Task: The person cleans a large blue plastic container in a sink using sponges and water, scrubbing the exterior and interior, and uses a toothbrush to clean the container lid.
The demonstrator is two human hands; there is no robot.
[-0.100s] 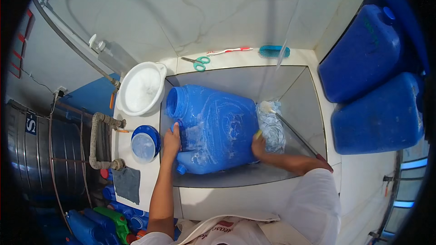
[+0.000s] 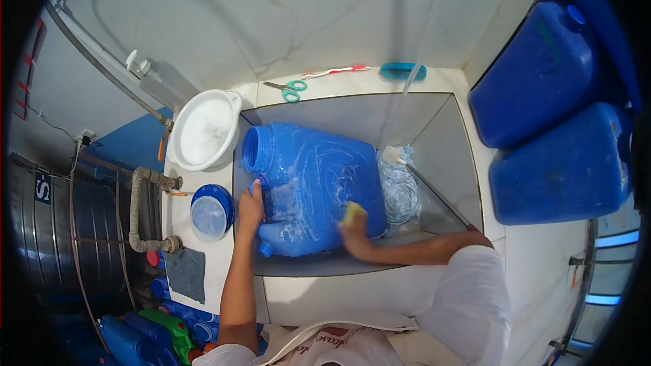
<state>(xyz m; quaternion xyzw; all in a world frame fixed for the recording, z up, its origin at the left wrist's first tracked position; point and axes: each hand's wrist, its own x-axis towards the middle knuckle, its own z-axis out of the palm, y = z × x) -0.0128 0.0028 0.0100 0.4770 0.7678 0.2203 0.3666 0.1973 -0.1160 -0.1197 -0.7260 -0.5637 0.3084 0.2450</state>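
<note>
A large blue plastic jerrycan [image 2: 308,179] lies on its side in the grey-tiled basin [image 2: 447,135], its wide open mouth toward the left. White suds streak its upper face. At its left end, my left hand [image 2: 251,209] is closed around the handle. My right hand [image 2: 357,237] presses a yellow sponge [image 2: 353,213] against the soapy side, near the lower right part of the jerrycan. Beyond the jerrycan's right end lies a mop [image 2: 401,193] with pale strings, its handle slanting toward my right arm.
On the left ledge stand a white basin of suds [image 2: 203,130], a blue lid [image 2: 210,215], a grey cloth [image 2: 186,275] and a pump bottle [image 2: 165,81]. Scissors [image 2: 290,90], a toothbrush [image 2: 337,72] and a blue brush [image 2: 403,71] line the back ledge. Blue jerrycans [image 2: 559,169] stand at right.
My right hand has moved left with the sponge, from the jerrycan's right end onto its upper face. My left hand keeps its hold. The whole view has shifted slightly.
</note>
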